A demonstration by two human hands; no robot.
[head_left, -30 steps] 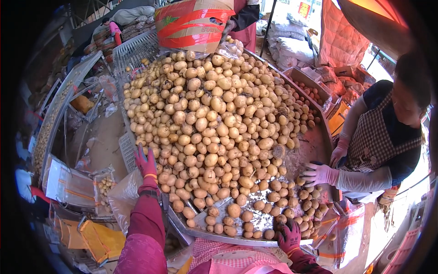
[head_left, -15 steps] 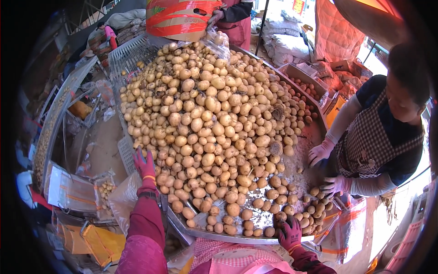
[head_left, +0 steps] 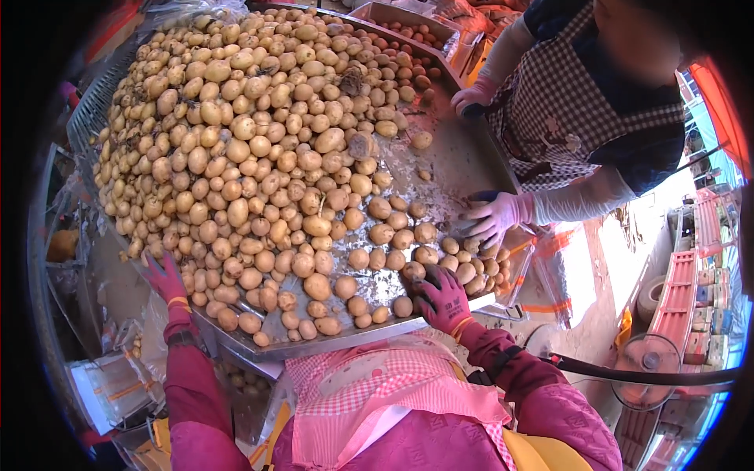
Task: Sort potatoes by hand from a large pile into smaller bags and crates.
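Note:
A heap of potatoes [head_left: 236, 141] covers much of a metal tray [head_left: 424, 196]. My left hand [head_left: 161, 279], pink-gloved, is spread open against the pile's lower-left edge. My right hand [head_left: 444, 302], in a dark-palmed pink glove, touches potatoes near the tray's front edge, its fingers bent but apart. Just beyond it, a co-worker's gloved hand [head_left: 495, 216] lies open among loose potatoes; their other hand [head_left: 471, 98] is at the tray's right edge, partly shadowed.
The co-worker in a checked apron [head_left: 565, 118] stands on the right. A bin of reddish potatoes [head_left: 412, 31] is behind the tray. A fan [head_left: 644, 363] and stacked pink crates [head_left: 675, 298] stand at lower right, a white panel [head_left: 110, 392] at lower left.
The view has swung right and down, shifting the tray up and left in the picture. The co-worker's lower hand has moved among the potatoes. My hands stay at the tray's front and left.

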